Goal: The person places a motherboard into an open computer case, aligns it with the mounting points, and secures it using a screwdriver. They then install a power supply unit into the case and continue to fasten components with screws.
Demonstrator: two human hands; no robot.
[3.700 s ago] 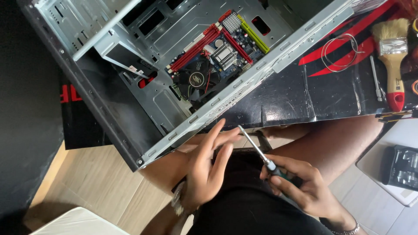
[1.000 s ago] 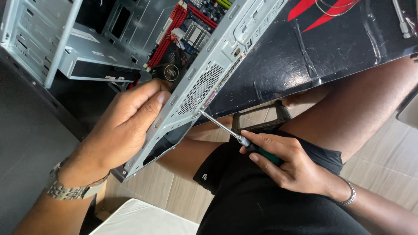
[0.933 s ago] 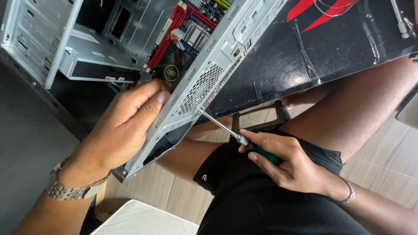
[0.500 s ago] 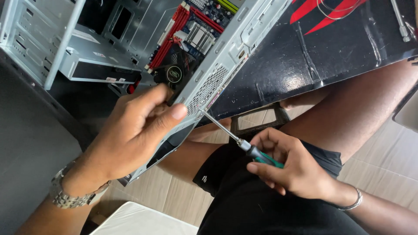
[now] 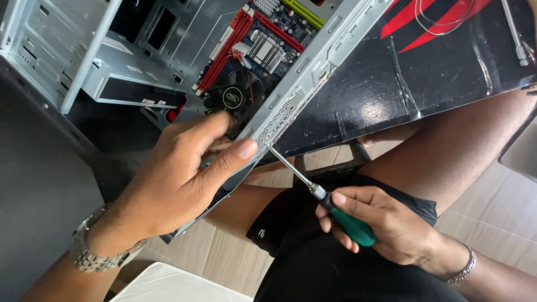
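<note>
The screwdriver (image 5: 330,204), with a green handle and a slim metal shaft, lies low in the middle of the view, above the person's lap. Its tip meets the perforated rear edge of the open computer case (image 5: 291,106), right beside the left thumb. The right hand (image 5: 380,223) is closed around the green handle, fingers wrapped over it, with a thin bracelet (image 5: 461,268) at the wrist. The left hand (image 5: 179,173) grips the grey metal edge of the case, thumb pressed on the outside face and fingers curled over the rim into the inside; a metal watch (image 5: 92,249) sits on that wrist.

The case lies on its side with its interior facing up, resting partly against the person's bare legs. Inside, a motherboard (image 5: 263,45) with red slots shows, and a black round fan (image 5: 232,96) sits just beyond the left fingers. Farther left is a grey drive bay (image 5: 128,84). A glossy black side panel (image 5: 425,67) with red stripes lies to the right of the case, and the wooden floor (image 5: 218,257) shows beneath the legs.
</note>
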